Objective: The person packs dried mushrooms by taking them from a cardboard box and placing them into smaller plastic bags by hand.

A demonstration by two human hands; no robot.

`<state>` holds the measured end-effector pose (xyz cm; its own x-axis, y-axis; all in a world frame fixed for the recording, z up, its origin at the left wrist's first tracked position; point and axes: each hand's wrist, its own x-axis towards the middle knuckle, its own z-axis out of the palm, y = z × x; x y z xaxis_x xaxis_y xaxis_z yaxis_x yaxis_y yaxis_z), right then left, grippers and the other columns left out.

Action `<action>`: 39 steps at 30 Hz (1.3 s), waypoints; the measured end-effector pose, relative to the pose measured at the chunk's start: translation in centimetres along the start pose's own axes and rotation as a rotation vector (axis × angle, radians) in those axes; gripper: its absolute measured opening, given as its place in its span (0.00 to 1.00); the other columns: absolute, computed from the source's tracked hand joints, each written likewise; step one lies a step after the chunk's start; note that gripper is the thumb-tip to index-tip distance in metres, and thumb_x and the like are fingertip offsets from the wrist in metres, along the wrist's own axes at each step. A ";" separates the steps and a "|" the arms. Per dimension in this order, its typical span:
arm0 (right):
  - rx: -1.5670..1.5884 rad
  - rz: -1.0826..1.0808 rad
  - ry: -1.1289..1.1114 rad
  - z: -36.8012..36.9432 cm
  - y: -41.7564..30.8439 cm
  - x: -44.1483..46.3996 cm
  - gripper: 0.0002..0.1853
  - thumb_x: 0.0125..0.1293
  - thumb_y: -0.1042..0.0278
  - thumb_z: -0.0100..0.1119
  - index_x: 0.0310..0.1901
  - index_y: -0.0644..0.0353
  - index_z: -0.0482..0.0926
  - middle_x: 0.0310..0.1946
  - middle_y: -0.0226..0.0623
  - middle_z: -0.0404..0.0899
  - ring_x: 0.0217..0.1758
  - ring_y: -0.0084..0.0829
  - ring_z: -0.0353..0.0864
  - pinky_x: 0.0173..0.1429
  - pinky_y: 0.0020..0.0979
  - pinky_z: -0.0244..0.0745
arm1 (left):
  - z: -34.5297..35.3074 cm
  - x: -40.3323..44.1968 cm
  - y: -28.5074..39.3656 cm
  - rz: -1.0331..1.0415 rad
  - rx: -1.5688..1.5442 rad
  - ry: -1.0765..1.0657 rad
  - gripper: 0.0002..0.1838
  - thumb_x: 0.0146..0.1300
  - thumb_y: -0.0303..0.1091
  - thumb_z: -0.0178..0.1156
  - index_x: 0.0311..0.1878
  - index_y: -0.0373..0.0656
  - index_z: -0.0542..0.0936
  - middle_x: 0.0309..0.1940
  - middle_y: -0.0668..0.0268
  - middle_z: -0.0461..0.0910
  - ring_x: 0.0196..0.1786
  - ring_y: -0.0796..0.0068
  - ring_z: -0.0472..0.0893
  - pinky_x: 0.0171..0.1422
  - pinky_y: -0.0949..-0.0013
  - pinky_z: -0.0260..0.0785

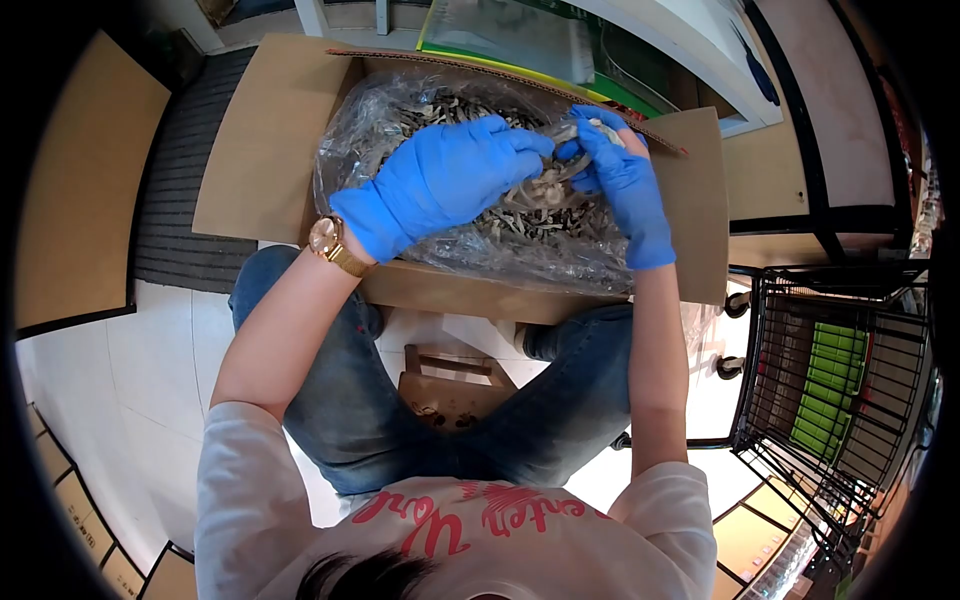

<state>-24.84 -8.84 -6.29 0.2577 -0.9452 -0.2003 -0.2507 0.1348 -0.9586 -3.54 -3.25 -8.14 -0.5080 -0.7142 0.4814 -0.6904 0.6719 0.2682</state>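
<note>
An open cardboard box (460, 290) stands in front of my knees, lined with a clear plastic bag (350, 140). Inside lie many small dark and pale dried pieces (545, 222). My left hand (450, 175), in a blue glove, is over the middle of the box, its fingers pressed together near some pale pieces (548, 188); what they hold is hidden. My right hand (620, 180), also gloved in blue, is at the right side of the opening, fingers curled round part of a clear plastic bag with pale pieces in it.
A black wire cart (800, 390) with a green item (832, 380) inside stands at the right. A small wooden stool (450, 395) shows between my legs. Left of the box lies a dark ribbed mat (180, 190), and a green panel (500, 45) is behind it.
</note>
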 end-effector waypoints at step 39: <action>-0.769 -0.908 0.196 -3.0 -1.2 -0.8 0.09 0.52 0.75 0.63 0.35 0.51 0.85 0.37 0.32 0.80 0.42 0.34 0.78 0.48 0.33 0.72 | -2.0 1.0 -2.2 -0.195 -0.040 0.400 0.09 0.61 0.24 0.58 0.44 0.46 0.77 0.50 0.70 0.81 0.48 0.66 0.79 0.52 0.67 0.72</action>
<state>-27.57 -9.17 -4.41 0.4988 -0.6414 0.5829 -0.5587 -0.7521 -0.3496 -1.46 -5.00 -6.56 -0.1259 -0.7014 0.7016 -0.7291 0.5450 0.4140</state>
